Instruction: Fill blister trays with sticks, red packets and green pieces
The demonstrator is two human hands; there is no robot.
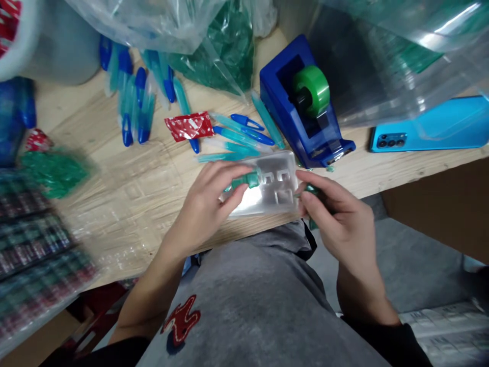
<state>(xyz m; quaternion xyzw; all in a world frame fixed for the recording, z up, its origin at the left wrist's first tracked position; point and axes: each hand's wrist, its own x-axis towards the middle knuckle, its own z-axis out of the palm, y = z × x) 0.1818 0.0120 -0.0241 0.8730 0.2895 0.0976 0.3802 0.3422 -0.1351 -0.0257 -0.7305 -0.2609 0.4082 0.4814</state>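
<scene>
Broadly, our work lies on a wooden table (367, 176), pale and streaked with straight grain. At its far side slumps a clear bag (229, 56), thin and crinkled, its lower part bulging with glossy green contents. Next in bulk is the tape dispenser (280, 86), a wedge of hard blue plastic with a round green roll (321, 92) in its hollow. Right of it we see a phone (443, 125), a slim slab with a smooth, bright blue back.

Close to the near edge, between our hands, sits a clear tray (263, 206), flat, rectangular and shiny, with small squarish moulded shapes standing out on its surface. Our left hand (208, 199) reaches over its left end, thumb and fingers pinched together on a green piece (250, 179), translucent and blocky, just above the tray. Our right hand (340, 214) is beside the right end, fingers curled round a darker green item (311, 189); its shape is mostly hidden.

Beyond the tray, slender pens (233, 135) in turquoise and blue plastic lie scattered at odd angles. Among them rests a red packet (189, 126), small, creased and crimped, printed with white marks we cannot read.
</scene>
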